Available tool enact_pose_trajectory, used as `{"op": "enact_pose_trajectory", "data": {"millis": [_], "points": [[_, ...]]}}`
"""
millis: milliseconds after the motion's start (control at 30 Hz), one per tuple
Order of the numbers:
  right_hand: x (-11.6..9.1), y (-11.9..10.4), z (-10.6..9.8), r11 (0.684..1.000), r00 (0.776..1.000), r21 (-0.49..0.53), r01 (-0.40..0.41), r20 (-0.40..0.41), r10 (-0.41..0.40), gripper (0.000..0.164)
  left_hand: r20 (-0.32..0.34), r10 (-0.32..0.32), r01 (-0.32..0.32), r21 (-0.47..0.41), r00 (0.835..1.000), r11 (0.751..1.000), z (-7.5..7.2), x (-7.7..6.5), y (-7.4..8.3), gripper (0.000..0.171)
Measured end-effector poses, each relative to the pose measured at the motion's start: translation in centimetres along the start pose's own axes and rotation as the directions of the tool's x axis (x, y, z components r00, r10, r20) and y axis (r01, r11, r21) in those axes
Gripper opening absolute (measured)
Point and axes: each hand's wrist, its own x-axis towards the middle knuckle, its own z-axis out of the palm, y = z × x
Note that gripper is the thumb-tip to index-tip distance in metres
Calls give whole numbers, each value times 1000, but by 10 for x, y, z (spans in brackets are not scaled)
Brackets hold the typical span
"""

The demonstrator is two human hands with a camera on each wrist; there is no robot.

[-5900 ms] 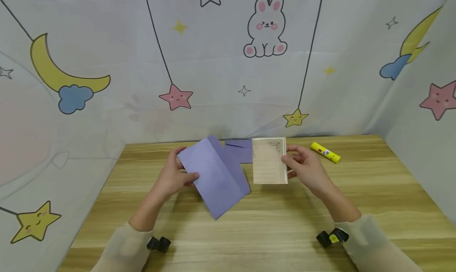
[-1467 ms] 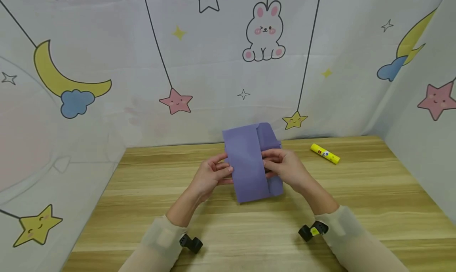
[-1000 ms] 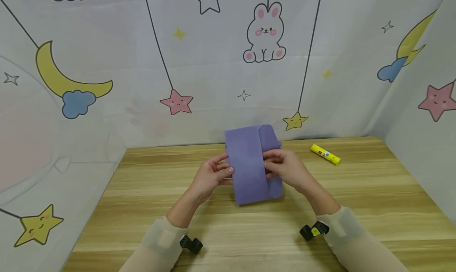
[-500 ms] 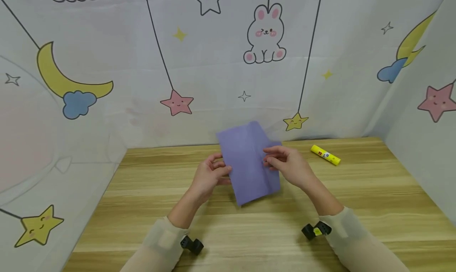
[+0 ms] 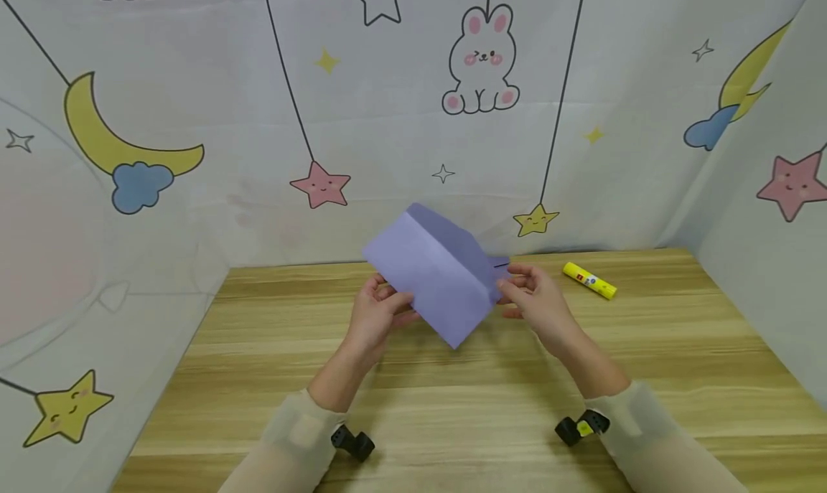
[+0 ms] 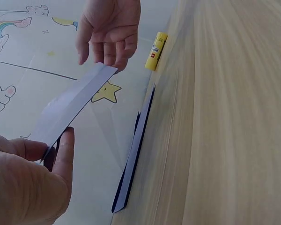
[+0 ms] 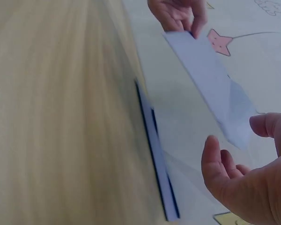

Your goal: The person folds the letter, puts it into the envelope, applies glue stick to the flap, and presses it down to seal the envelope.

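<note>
A purple envelope (image 5: 433,270) hangs tilted above the table, its flap (image 5: 455,238) unfolded toward the upper right. My left hand (image 5: 375,313) pinches its lower left edge between thumb and fingers; in the left wrist view the thumb (image 6: 30,149) presses on one face. My right hand (image 5: 539,299) is beside the envelope's right end, fingers loosely bent. Both wrist views show a gap between the right hand (image 7: 253,173) and the paper. Behind, a second purple envelope (image 5: 502,262) lies on the table, mostly hidden in the head view.
A yellow glue stick (image 5: 590,280) lies at the back right of the wooden table (image 5: 413,421), beyond my right hand. A white cloth (image 5: 388,120) printed with stars, moons and a rabbit hangs close along the back edge.
The envelope has turned in my left hand, its flap swinging open. My right hand has drawn off to the right. The cream lined card it held earlier is out of sight.
</note>
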Motion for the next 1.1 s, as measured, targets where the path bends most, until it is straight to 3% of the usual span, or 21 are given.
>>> {"op": "enact_pose_trajectory", "data": {"millis": [167, 333, 600, 833, 967, 1100], "points": [[-2, 12, 13, 979, 989, 166, -119, 112, 101, 59, -7, 11, -12, -64, 1000, 998, 7, 0, -4, 43], [-4, 16, 21, 967, 985, 221, -124, 142, 94, 45, 2, -2, 2, -87, 1000, 996, 11, -2, -8, 46], [-5, 15, 16, 986, 994, 151, -69, 98, 55, 37, 48, -9, 13, -83, 999, 996, 6, -6, -9, 40], [-5, 13, 2, 995, 993, 70, -76, 92, 70, 40, -80, -28, 19, -102, 996, 995, -9, -3, 2, 34], [-6, 13, -8, 997, 991, 4, -74, 109, 73, 41, -145, -27, 21, -42, 989, 999, -20, -1, 7, 42], [-8, 13, -16, 997, 988, -52, -57, 141, 64, 43, -166, -19, 33, 83, 986, 996, -30, -1, 9, 51]]}}
